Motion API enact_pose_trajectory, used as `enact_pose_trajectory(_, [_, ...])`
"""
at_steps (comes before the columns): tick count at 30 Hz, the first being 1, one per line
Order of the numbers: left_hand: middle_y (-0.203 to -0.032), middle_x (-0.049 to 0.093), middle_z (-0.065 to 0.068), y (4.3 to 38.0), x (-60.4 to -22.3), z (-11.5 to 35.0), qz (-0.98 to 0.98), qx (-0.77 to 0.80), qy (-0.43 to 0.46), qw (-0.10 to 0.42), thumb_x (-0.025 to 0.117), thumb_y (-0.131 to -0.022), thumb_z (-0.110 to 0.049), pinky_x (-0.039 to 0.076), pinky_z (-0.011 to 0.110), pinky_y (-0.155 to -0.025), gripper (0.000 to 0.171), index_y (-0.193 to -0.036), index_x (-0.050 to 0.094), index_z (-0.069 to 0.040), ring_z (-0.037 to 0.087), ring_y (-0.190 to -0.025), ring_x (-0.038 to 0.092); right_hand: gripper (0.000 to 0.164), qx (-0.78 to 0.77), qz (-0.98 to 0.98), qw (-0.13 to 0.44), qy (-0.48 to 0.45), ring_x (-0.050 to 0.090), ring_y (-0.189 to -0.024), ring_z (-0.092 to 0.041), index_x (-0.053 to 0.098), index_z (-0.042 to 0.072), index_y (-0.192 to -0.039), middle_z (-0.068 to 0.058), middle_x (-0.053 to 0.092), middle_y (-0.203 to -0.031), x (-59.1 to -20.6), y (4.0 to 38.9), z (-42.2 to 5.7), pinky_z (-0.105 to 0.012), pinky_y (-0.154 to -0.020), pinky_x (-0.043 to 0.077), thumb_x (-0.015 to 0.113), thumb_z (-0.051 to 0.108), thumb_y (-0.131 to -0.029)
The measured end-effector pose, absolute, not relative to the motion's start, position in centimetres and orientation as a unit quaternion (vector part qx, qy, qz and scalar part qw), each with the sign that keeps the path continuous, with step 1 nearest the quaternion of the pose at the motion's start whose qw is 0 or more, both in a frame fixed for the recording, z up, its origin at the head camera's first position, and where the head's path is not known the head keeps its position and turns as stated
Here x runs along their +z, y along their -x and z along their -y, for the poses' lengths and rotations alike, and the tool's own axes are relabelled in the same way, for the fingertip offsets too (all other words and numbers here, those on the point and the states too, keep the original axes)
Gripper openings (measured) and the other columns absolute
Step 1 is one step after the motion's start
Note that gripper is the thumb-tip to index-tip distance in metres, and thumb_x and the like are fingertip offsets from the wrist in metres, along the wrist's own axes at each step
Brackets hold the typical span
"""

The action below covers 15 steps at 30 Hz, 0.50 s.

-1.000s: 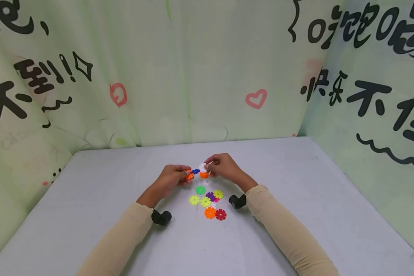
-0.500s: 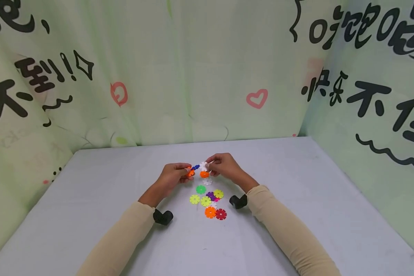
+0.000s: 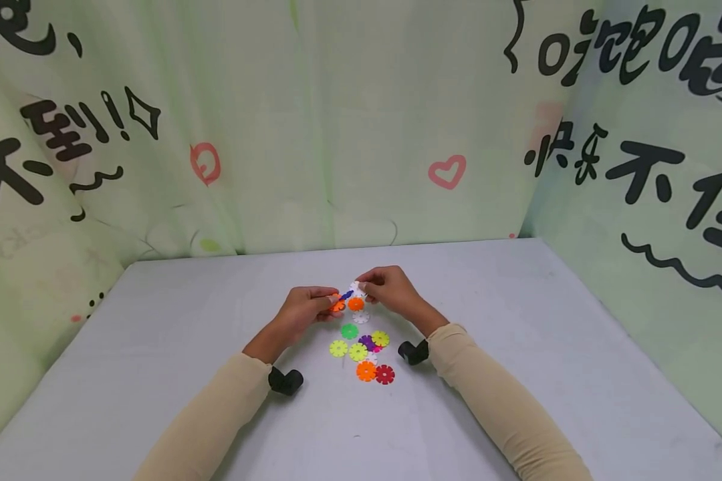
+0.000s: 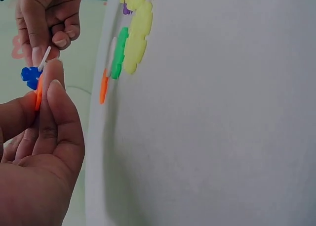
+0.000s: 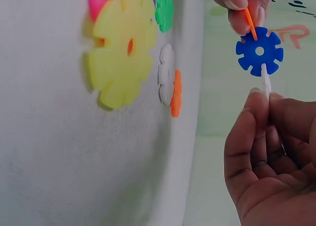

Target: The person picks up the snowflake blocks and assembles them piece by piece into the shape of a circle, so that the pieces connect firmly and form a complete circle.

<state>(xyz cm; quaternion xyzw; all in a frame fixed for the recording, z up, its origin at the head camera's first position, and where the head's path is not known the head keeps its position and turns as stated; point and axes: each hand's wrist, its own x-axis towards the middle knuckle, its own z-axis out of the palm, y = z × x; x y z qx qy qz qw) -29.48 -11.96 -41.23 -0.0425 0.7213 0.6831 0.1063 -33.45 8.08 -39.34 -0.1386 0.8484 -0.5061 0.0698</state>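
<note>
My left hand [image 3: 301,310] pinches an orange notched plastic disc [image 5: 250,22] between thumb and fingers. Slotted onto that disc is a blue snowflake disc [image 5: 247,53], with a round hole at its centre. My right hand [image 3: 392,290] pinches a white snowflake disc [image 5: 266,81], seen edge-on in the right wrist view. The white disc's tip lies at a slot in the blue one, opposite the orange piece. Both hands are close together above the far half of the table.
Loose snowflake discs lie on the white-covered table [image 3: 487,414] nearer the body: a green one [image 3: 349,331], several yellow ones [image 3: 338,349], purple [image 3: 367,343], orange [image 3: 366,371] and red [image 3: 385,375]. Another orange disc [image 3: 355,304] and a white one [image 3: 361,318] lie just below the hands.
My left hand has shifted slightly right, bringing the blue disc up against the white one and tilting it. The right hand has hardly moved, and the loose discs stay put.
</note>
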Motion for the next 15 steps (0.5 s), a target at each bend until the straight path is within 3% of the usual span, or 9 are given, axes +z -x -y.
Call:
enact_pose_trajectory(9, [-0.106,0.067,0.016,29.6,-40.5,12.0,-0.713,0.69,0.063,0.105,0.061,-0.097,-0.014,0.055,0.03,-0.078,0.031,-0.124,0.061,0.002,0.024,-0.084,0.071,0.016,-0.504,-0.847,0.064,0.156,0.06,-0.07,-0.021,0.07,0.001,-0.105,-0.008,0.065,-0.085,-39.4,33.4,-7.7,-0.027,-0.069,0.054,0.066,0.011,-0.093])
enact_pose_trajectory(15, [-0.1,0.066,0.014,29.7,-40.1,12.0,-0.731,0.664,0.049,0.149,0.059,-0.099,-0.025,0.054,0.029,-0.081,0.038,-0.124,0.057,0.003,0.022,-0.084,0.068,0.016,-0.518,-0.839,0.063,0.154,0.063,-0.071,-0.023,0.071,0.003,-0.104,-0.007,0.068,-0.087,-39.6,33.4,-7.4,-0.028,-0.069,0.055,0.068,0.014,-0.093])
